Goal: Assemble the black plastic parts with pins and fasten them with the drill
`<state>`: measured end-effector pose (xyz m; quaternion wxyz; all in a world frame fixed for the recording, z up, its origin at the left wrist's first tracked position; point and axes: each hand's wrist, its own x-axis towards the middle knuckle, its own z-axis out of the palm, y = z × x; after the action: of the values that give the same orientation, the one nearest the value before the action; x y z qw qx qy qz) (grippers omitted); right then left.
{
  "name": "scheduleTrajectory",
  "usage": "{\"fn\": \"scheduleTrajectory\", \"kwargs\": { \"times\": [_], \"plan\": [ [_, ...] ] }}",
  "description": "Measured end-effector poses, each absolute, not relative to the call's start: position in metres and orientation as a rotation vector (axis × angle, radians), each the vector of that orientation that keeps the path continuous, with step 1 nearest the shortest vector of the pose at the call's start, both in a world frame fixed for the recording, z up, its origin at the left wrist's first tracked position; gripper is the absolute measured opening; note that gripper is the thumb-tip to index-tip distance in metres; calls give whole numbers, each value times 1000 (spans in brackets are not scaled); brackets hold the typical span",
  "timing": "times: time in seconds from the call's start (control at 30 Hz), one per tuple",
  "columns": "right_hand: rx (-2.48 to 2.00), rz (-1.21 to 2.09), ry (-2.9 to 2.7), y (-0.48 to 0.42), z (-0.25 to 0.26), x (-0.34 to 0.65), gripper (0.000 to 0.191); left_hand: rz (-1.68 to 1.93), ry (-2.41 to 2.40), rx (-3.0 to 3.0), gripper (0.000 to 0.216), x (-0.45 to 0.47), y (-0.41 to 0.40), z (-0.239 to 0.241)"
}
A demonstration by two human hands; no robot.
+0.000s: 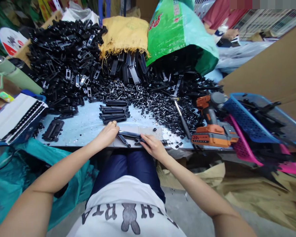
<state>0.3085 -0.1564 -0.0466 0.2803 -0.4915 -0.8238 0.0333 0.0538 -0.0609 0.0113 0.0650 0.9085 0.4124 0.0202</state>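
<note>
A long black plastic bracket-like part (129,134) lies near the front edge of the table, with a thinner arm angled down from it. My right hand (153,146) is closed around its right end, thumb and fingers pinching it. At its left end, my left hand (110,132) has its fingers curled together; the fingertips are partly hidden, and it appears to grip that end. Just beyond my left hand lies a short stack of similar black parts (114,110). A pale worn board (135,129) lies beneath the part in my hands.
Heaped black parts (64,59) and loose pins (160,108) cover the table's back. A hammer (182,118), an orange cordless drill (212,125) and a blue basket (254,118) stand right. A green bottle (17,74) leans left. Behind the table, another person's hand (230,34) shows.
</note>
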Motion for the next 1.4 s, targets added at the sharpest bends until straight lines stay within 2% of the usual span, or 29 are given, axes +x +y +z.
{"fn": "scheduleTrajectory", "kwargs": {
  "times": [0.2,0.6,0.77,0.87,1.17,1.4],
  "plan": [
    [-1323,91,-2224,-159,-48,308,42,430,1282,2607,34,45,-57,2],
    [-1341,107,-2249,-158,-45,307,48,426,1135,2785,35,56,-70,-1],
    [-1349,98,-2263,-159,-44,307,47,773,1180,2724,25,53,-75,-17],
    [-1328,94,-2269,-159,-45,309,47,909,1077,2709,25,47,-76,-28],
    [-1304,126,-2256,-149,-44,310,41,734,923,2742,29,36,-63,-36],
    [-1247,108,-2283,-150,-41,318,40,809,957,2720,27,36,-62,-39]
  ]
}}
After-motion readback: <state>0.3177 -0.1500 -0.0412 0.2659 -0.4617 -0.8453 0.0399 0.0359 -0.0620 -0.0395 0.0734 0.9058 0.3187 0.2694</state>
